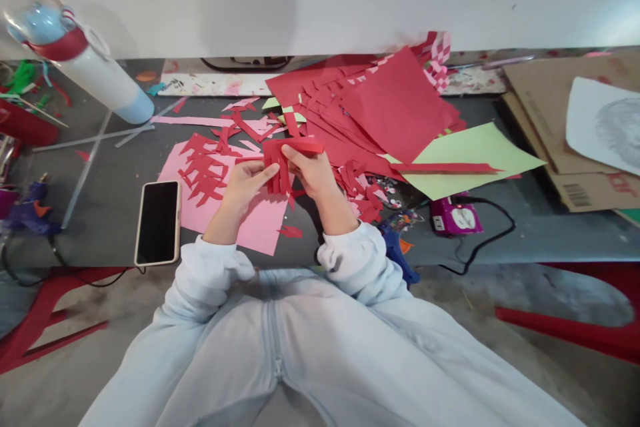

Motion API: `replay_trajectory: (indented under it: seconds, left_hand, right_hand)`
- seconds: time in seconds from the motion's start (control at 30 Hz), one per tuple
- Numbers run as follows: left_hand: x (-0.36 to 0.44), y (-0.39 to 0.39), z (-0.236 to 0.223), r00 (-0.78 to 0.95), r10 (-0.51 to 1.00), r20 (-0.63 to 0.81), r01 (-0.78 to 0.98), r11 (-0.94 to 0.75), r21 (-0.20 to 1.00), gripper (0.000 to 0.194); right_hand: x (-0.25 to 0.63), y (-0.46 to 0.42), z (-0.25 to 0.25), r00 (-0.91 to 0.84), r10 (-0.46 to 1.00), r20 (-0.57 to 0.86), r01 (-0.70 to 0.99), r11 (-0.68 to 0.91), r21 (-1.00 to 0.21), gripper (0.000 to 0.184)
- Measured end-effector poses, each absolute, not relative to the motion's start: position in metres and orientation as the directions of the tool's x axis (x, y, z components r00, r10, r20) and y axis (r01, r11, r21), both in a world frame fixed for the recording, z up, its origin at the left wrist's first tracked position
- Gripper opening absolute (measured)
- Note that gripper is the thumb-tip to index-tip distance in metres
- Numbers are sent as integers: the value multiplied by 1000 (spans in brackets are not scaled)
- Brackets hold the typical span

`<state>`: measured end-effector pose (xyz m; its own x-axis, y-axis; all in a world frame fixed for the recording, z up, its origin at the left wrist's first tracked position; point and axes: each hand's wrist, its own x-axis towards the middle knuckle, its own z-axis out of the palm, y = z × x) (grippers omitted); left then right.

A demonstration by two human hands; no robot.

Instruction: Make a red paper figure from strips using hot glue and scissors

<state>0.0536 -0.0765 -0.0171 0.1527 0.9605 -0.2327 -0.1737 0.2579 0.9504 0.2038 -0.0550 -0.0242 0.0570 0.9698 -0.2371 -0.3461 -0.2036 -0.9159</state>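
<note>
Red paper piece (284, 179), frame centre: pinched in fingers of left hand (245, 181) and right hand (316, 172). Red cut-outs (203, 177), centre left: seemingly finished. 1 large red sheet (400, 107), upper right: apparently uncut.

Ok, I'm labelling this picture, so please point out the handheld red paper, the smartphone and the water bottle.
Handheld red paper (283, 178): head view, lower part.
Smartphone (158, 223): head view, middle of the dark screen.
Water bottle (96, 75): head view, white body.

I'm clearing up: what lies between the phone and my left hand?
Between the phone and your left hand, the head view shows a pink sheet with red scraps on it.
</note>
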Motion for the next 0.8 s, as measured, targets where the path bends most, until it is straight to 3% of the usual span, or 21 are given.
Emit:
replay_trajectory:
  seconds: [0.23,0.53,0.8]
  left_hand:
    - [55,-80,-18,176,948,-265,-109,286,952,38]
    - [57,-81,-18,155,950,-272,-205,300,932,39]
    - [60,-81,-17,69,966,-249,-270,259,927,36]
  right_hand:
    - [202,-55,-28,19,975,-223,-280,-209,-937,48]
    - [203,-54,-24,76,962,-263,-412,-210,-886,44]
    - [205,-52,-28,106,965,-240,-385,-182,-905,43]
